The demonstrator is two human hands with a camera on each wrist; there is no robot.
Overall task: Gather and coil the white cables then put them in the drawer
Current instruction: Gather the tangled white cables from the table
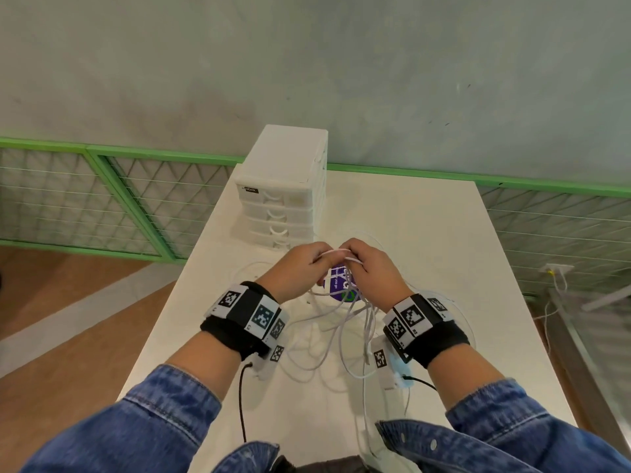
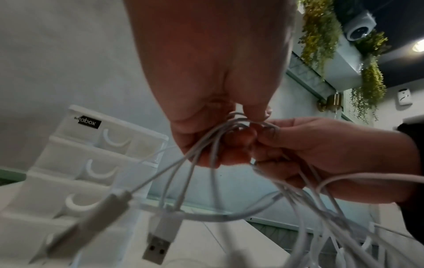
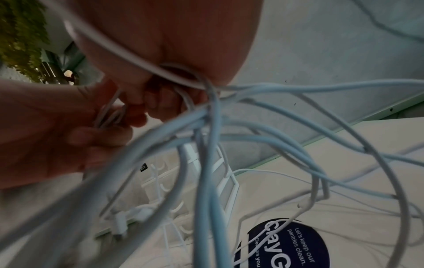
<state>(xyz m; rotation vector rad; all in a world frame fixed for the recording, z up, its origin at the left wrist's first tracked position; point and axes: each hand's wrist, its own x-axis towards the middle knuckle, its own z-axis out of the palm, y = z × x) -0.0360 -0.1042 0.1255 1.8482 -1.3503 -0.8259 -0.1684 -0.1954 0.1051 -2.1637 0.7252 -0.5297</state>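
Together, the curled fingers [image 2: 238, 143] of the left hand [image 1: 300, 268] and the right hand [image 1: 370, 269] pinched one bunch of white cables [image 1: 341, 322] above the bench [image 1: 444, 233]. Loose loops hung from both grips, trailing over a purple sticker [image 1: 341, 285]. Just beyond stood the white drawer unit [image 1: 283, 186], its drawers closed.

1. Black tag [image 2: 87, 123] on the top front of the drawer box [image 2: 75, 163]: reads "abox", first letters cut off.
2. Dark round sticker [image 3: 290, 244] on the table [image 3: 344, 163]: "Let's keep our pantries clean.", plus big partial letters, something like "ayG".
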